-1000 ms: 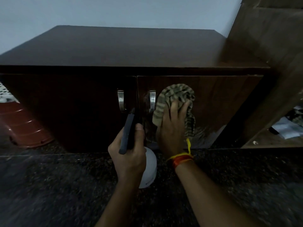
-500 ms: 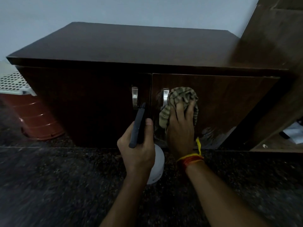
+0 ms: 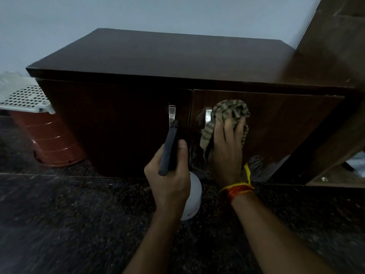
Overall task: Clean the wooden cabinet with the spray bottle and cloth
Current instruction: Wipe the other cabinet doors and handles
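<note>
Both hands are busy at the front of the wooden cabinet [image 3: 158, 62], one with the bottle, one with the cloth.

Left hand [image 3: 169, 178] is closed around the spray bottle [image 3: 192, 198], thumb up beside its dark nozzle head [image 3: 169, 149], which points toward the seam between the two doors; the white body shows below the fist at 5 o'clock. Right hand [image 3: 229, 151], with a red and yellow thread band [image 3: 238, 189] at the wrist, lies flat with fingers spread, pressing the striped cloth [image 3: 227, 113] against the right door [image 3: 276, 125], just beside its metal handle [image 3: 207, 115] at 9 o'clock of the cloth. A wet sheen shows low on that door, at 4 o'clock of the hand. At 9 o'clock of the cabinet a red tub [image 3: 49, 141] with a white perforated basket [image 3: 25, 99] on top stands on the dark speckled floor [image 3: 69, 224].
</note>
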Motion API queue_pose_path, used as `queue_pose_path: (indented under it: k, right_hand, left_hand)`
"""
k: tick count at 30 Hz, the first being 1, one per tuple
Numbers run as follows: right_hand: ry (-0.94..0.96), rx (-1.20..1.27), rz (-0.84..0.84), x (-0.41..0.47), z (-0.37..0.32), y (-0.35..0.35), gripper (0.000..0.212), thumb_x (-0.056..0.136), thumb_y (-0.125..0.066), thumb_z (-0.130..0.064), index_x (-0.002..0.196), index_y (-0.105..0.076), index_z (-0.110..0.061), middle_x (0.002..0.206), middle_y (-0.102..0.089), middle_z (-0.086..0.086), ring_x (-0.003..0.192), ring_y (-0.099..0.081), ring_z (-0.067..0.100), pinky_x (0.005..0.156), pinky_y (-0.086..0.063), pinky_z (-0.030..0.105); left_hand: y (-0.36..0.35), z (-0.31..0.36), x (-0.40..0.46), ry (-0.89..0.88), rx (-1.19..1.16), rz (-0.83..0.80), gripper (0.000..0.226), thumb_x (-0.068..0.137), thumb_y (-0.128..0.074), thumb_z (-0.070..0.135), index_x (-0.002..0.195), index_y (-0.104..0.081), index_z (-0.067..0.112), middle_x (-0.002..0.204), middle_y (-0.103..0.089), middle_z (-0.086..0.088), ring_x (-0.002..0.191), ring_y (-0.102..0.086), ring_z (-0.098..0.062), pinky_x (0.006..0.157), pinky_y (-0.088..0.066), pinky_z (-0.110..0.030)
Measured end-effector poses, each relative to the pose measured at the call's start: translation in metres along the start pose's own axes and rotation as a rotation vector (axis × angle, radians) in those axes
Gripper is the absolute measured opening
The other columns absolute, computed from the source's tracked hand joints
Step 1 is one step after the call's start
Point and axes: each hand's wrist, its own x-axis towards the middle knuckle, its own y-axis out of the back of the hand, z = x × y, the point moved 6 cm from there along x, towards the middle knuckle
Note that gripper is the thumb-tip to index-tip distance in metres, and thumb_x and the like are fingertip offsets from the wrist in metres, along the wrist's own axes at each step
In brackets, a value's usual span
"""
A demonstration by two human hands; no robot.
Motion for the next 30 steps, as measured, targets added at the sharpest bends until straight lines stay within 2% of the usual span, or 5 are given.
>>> queue_pose_path:
  k: [7, 11, 17, 26, 30]
  right_hand:
    - [0.068, 0.147, 0.134, 0.009, -0.039, 0.027, 0.036, 0.096, -0.049, -0.012, 0.130, -0.039, -0.007, 0.145, -0.033, 0.017, 0.138, -0.019, 0.046, 0.118, -0.007, 0.036]
    - [0.161, 0.028, 0.101, 0.036, -0.055, 0.024, 0.034, 0.099, -0.041, -0.016, 0.128, -0.053, -0.004, 0.140, -0.047, 0.018, 0.135, -0.027, 0.049, 0.110, -0.026, 0.052]
    - [0.205, -0.269, 0.010, 0.001, -0.047, -0.008, 0.036, 0.093, -0.054, -0.019, 0.129, -0.050, -0.013, 0.137, -0.044, 0.007, 0.130, -0.031, 0.041, 0.104, -0.029, 0.050]
    - [0.099, -0.303, -0.066, -0.014, -0.047, -0.009, 0.039, 0.089, -0.041, -0.020, 0.127, -0.050, -0.018, 0.137, -0.040, -0.002, 0.092, -0.052, 0.036, 0.061, -0.045, 0.036]
    - [0.085, -0.257, -0.201, -0.035, -0.042, -0.020, 0.049, 0.081, -0.049, -0.013, 0.129, -0.053, -0.014, 0.133, -0.048, 0.002, 0.075, -0.053, 0.032, 0.056, -0.049, 0.036]
  left_hand:
    - [0.007, 0.001, 0.003, 0.000, 0.009, 0.007, 0.048, 0.086, -0.051, 0.051, 0.070, -0.059, 0.007, 0.053, -0.054, -0.021, 0.046, -0.052, -0.034, 0.047, -0.042, -0.048]
    - [0.012, 0.002, 0.005, -0.011, 0.017, 0.025, 0.050, 0.087, -0.051, 0.051, 0.070, -0.059, 0.004, 0.052, -0.053, -0.021, 0.045, -0.052, -0.034, 0.046, -0.042, -0.048]
    - [0.016, 0.009, 0.006, -0.018, 0.035, 0.029, 0.027, 0.085, -0.051, 0.053, 0.069, -0.057, 0.032, 0.062, -0.060, -0.017, 0.048, -0.054, -0.030, 0.046, -0.043, -0.047]
    - [0.030, 0.020, 0.010, -0.042, 0.020, 0.022, 0.019, 0.083, -0.052, 0.054, 0.067, -0.061, 0.046, 0.064, -0.061, -0.011, 0.047, -0.054, -0.026, 0.045, -0.045, -0.043]
    - [0.035, 0.020, 0.013, -0.037, 0.026, 0.010, 0.025, 0.084, -0.053, 0.050, 0.069, -0.061, 0.032, 0.059, -0.058, -0.018, 0.046, -0.053, -0.026, 0.045, -0.043, -0.042]
